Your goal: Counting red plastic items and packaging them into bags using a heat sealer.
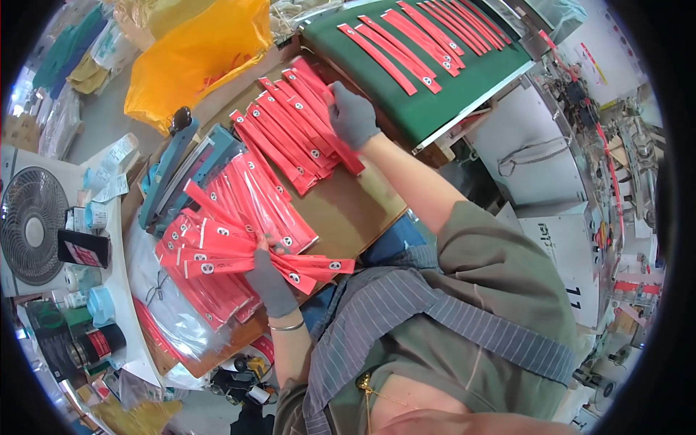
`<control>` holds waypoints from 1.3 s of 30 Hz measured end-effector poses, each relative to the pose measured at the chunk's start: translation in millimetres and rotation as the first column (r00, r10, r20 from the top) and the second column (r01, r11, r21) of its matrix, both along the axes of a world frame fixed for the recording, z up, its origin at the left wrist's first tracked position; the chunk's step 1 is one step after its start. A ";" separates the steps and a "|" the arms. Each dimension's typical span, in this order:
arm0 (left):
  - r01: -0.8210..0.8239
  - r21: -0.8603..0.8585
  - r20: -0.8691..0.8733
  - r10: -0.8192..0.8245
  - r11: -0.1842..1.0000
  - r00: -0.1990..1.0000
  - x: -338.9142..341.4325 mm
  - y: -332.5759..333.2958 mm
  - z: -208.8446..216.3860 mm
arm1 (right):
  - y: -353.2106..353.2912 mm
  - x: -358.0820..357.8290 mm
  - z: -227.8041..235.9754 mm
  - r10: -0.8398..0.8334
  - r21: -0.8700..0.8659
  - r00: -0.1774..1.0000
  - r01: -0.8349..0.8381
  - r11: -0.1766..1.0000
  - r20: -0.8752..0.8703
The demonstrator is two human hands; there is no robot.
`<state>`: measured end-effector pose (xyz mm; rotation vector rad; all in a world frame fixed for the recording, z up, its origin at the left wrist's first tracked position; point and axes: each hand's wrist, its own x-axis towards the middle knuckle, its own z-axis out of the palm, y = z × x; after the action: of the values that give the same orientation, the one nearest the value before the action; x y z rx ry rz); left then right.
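In the head view, I see the left hand (272,285) clenched around a bunch of red strips (225,250) above the table's left half. The grip sits at the waist of the bunch — presumably to keep it together while the ends splay. The right hand (353,116) is at the table's far right corner, its fingers bent over the last of a staggered row of strips (286,134); I can't tell how firmly they grasp. That row lies beside the green belt (406,119), perhaps for an easy reach; more strips rest spaced apart on it. Toward the left edge of the table (344,210), clear plastic packs (268,203) hold red strips in parallel. Beyond the far left corner sits a yellow bag (199,58) — its contents I can't make out.
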<state>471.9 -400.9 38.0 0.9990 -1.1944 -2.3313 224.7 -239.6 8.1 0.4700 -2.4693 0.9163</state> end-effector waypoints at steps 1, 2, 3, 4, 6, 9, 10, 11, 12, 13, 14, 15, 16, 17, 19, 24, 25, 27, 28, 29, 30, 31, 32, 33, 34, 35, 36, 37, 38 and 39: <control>-0.017 -0.037 -0.046 0.015 0.999 0.999 1.4 -0.8 -1.7 | -8.2 21.6 21.4 0.062 -0.015 0.998 -0.063 0.998 -0.019; -0.027 -0.074 -0.091 0.020 0.997 0.996 2.7 0.9 -1.9 | -15.8 49.5 43.9 0.142 0.034 0.988 -0.144 0.989 0.059; -0.027 -0.077 -0.088 0.021 0.997 0.996 4.4 4.0 -3.6 | -27.1 80.8 53.9 0.296 0.069 0.929 -0.318 0.946 0.222; 0.066 -0.180 -0.033 -0.073 0.981 0.997 1.7 7.4 -6.6 | -36.6 125.2 69.4 0.446 0.065 0.864 -0.472 0.879 0.235; 0.103 -0.012 -0.142 -0.104 0.995 0.984 -10.6 14.7 -2.9 | -52.8 171.2 66.1 0.571 0.107 0.683 -0.679 0.726 0.456; 0.051 0.077 -0.013 -0.051 0.996 0.999 -7.5 2.8 10.6 | -30.5 158.9 93.8 0.705 -0.097 0.462 -0.797 0.596 0.539; 0.026 -0.021 -0.060 -0.027 0.999 0.998 -7.0 6.9 19.8 | -20.5 143.9 106.7 0.810 -0.336 0.201 -0.835 0.435 0.551; 0.045 -0.024 -0.064 -0.046 0.999 0.997 -4.5 6.4 21.5 | -12.8 127.7 80.6 0.719 -0.134 0.637 -0.715 0.686 0.278; 0.035 -0.007 -0.152 -0.036 0.999 0.988 0.2 1.1 22.4 | -7.6 91.8 81.0 0.480 0.003 0.861 -0.486 0.874 -0.169; 0.022 0.010 -0.238 -0.019 1.000 0.971 2.6 -2.8 23.7 | 6.2 43.9 92.9 0.249 0.222 0.935 -0.194 0.955 -0.254; -0.065 -0.011 -0.146 0.063 0.998 0.987 0.2 9.5 44.7 | 21.3 2.4 90.9 0.136 0.175 0.964 -0.097 0.980 -0.227; -0.059 -0.023 -0.164 0.055 0.998 0.985 2.6 9.1 44.9 | 43.2 -34.0 73.6 -0.098 0.221 0.916 0.196 0.955 -0.390; 0.047 -0.022 -0.197 -0.051 0.999 0.979 3.4 4.8 40.2 | 69.4 -64.7 55.6 -0.249 0.301 0.921 0.338 0.892 -0.299; 0.140 -0.023 -0.221 -0.142 0.990 0.965 6.3 0.9 37.6 | 94.0 -83.0 52.0 -0.355 0.383 0.923 0.384 0.840 -0.147; 0.117 -0.030 -0.179 -0.120 0.993 0.976 -2.5 9.7 47.3 | 134.9 -107.9 38.3 -0.640 0.469 0.763 0.536 0.702 0.087; 0.110 0.034 -0.157 -0.103 0.993 0.982 -24.4 -4.7 42.0 | 99.8 -104.5 57.9 -0.259 0.365 0.939 0.328 0.871 -0.225; 0.101 0.032 -0.140 -0.095 0.994 0.986 -34.1 -8.8 43.4 | 59.6 -82.9 68.9 -0.054 0.231 0.971 0.109 0.967 -0.232; 0.045 -0.027 -0.082 -0.047 0.999 0.995 -59.9 -9.5 55.5 | -7.9 -49.8 44.8 0.195 0.191 0.973 -0.169 0.967 -0.121; 0.058 -0.010 -0.109 -0.058 0.998 0.992 -75.7 -6.0 65.6 | -18.9 -57.3 9.2 0.086 0.186 0.994 -0.071 0.980 -0.070; 0.065 0.006 -0.088 -0.064 0.998 0.994 -85.3 -5.8 77.3 | -24.3 -66.0 -24.4 -0.016 0.185 1.000 0.019 0.983 -0.018; 0.049 -0.012 -0.071 -0.050 0.999 0.996 -91.6 -8.3 88.6 | -28.5 -72.2 -33.6 -0.002 0.197 1.000 0.000 0.980 0.008; 0.030 -0.033 -0.053 -0.032 0.999 0.998 -95.9 -11.0 98.4 | -32.0 -76.6 -37.8 -0.197 0.265 0.946 0.127 0.956 0.258; 0.010 -0.070 -0.008 -0.011 0.997 1.000 -93.1 -19.3 104.2 | -32.2 -76.6 -41.9 -0.401 0.374 0.787 0.235 0.897 0.469; 0.008 -0.058 0.025 -0.007 0.998 1.000 -90.6 -25.9 109.6 | -27.9 -80.9 -44.1 -0.393 0.363 0.827 0.251 0.898 0.402; -0.016 -0.037 0.070 0.019 0.999 0.997 -86.3 -32.0 119.9 | -23.7 -88.0 -44.6 -0.316 0.222 0.787 0.231 0.947 0.530; -0.048 -0.018 0.112 0.050 0.999 0.992 -82.6 -37.6 128.3 | -21.1 -94.6 -47.6 -0.219 0.074 0.739 0.224 0.972 0.637; -0.055 0.019 0.132 0.052 0.998 0.990 -77.6 -42.2 133.5 | -16.9 -92.8 -50.9 -0.229 0.005 0.807 0.270 0.963 0.544; -0.067 0.022 0.154 0.063 0.998 0.986 -74.3 -46.8 137.9 | -18.3 -89.5 -43.6 -0.222 0.014 0.797 0.259 0.966 0.561; -0.050 0.003 0.186 0.049 0.999 0.981 -72.4 -50.6 143.5 | -18.0 -86.0 -34.8 -0.179 0.077 0.811 0.165 0.983 0.557; -0.030 -0.015 0.217 0.033 0.999 0.976 -73.1 -52.9 151.2 | -19.0 -82.3 -25.0 -0.136 0.137 0.822 0.071 0.988 0.553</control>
<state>398.8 -453.7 189.2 1.2860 -1.2590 -2.2331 142.4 -258.6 -16.9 0.0932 -3.0553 0.9821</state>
